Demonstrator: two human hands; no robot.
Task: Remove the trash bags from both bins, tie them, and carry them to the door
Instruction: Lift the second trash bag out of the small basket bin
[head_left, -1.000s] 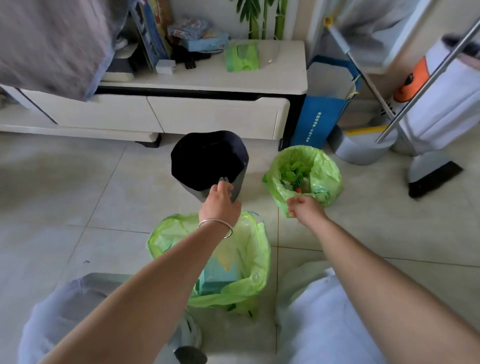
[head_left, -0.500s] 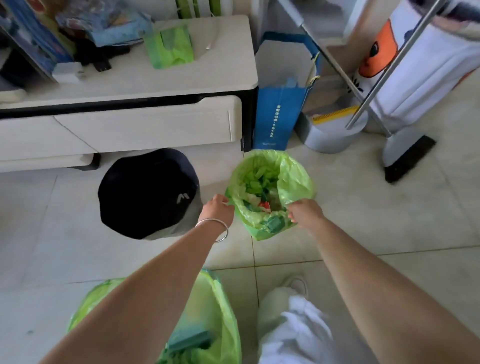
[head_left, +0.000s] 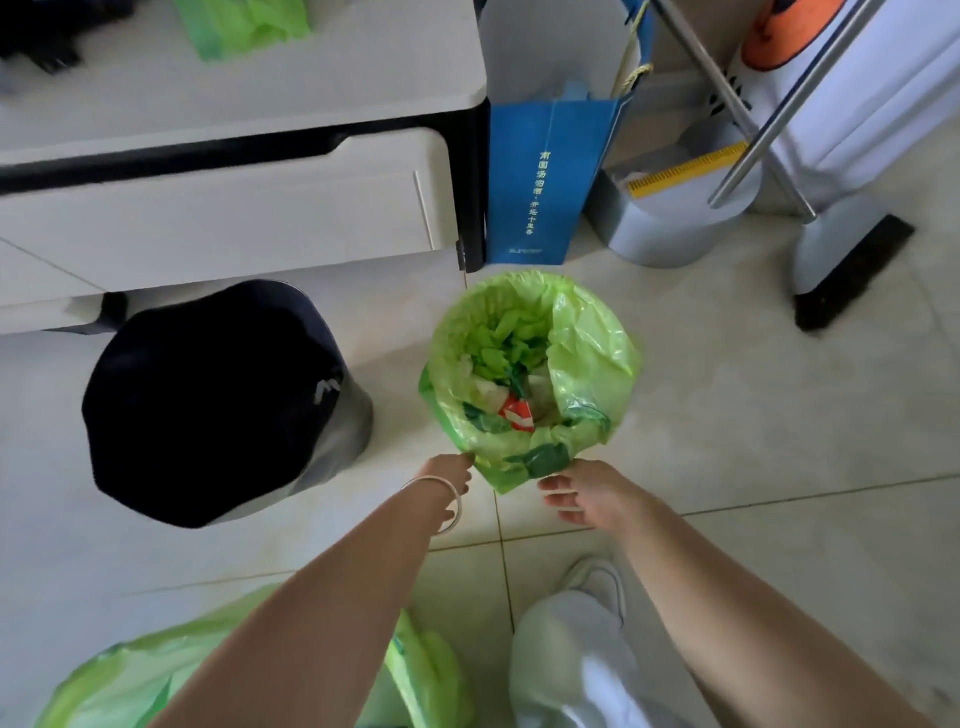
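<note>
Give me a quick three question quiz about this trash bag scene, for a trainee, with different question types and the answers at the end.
1. True or false: the green trash bag in front of the hands is already tied shut.
2. Multiple choice: what stands to the left of that bag? A) a dark bin B) a blue paper bag C) a broom
3. Fill in: the left hand pinches the bag's near rim, while the right hand is ____ beside it.

Key: 1 false, its mouth is open with rubbish showing. 2 A. 3 open.
</note>
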